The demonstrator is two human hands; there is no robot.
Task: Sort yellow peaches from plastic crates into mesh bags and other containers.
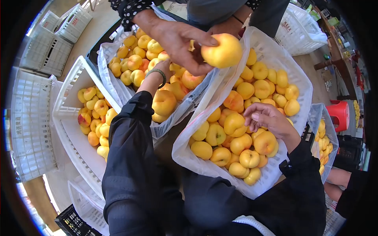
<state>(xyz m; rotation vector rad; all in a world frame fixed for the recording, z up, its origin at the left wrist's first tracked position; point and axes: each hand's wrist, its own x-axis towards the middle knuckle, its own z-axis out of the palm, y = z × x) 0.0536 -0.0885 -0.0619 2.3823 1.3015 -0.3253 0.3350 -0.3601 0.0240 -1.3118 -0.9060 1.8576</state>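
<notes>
Yellow peaches fill a cloth-lined crate (138,59) at centre left, where my left hand (164,69), with a braided bracelet at its wrist, reaches in among them. Its fingers are partly hidden by a co-worker's hand, so its grip does not show. Over a second lined crate (304,85) of yellow peaches on the right hovers my right hand (265,118), palm side up with curled fingers apart, holding nothing. Across the top a co-worker's hand (180,41) in a polka-dot sleeve holds a large yellow peach (223,50) between the two crates.
A white crate with peaches (71,118) stands at left, near stacked white crates (32,124). Another lined bag of peaches (324,147) and a red stool (339,115) are at right. A black crate (73,221) lies at lower left; a white crate (298,32) stands at upper right.
</notes>
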